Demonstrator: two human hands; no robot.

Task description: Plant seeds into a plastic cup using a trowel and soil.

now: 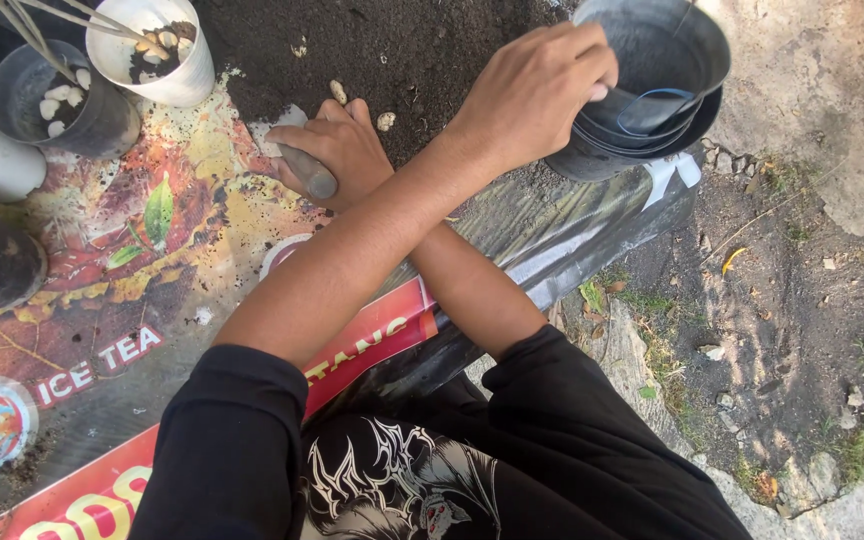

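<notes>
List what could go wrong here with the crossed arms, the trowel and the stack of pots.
1. The left hand grips only the rim of the tilted stack of dark pots; it could slip or tip.
2. With the arms crossed, the right hand on the trowel has little room, so soil may spill.
3. The filled pots stand close and could be knocked.

Head-worn camera, looking steeply down, close over crossed forearms

Crossed forearms: left hand (542,85) grips stacked black plastic pots (652,90) at right; right hand (337,150) clasps grey-handled trowel (297,160) over dark soil (402,45).
</notes>
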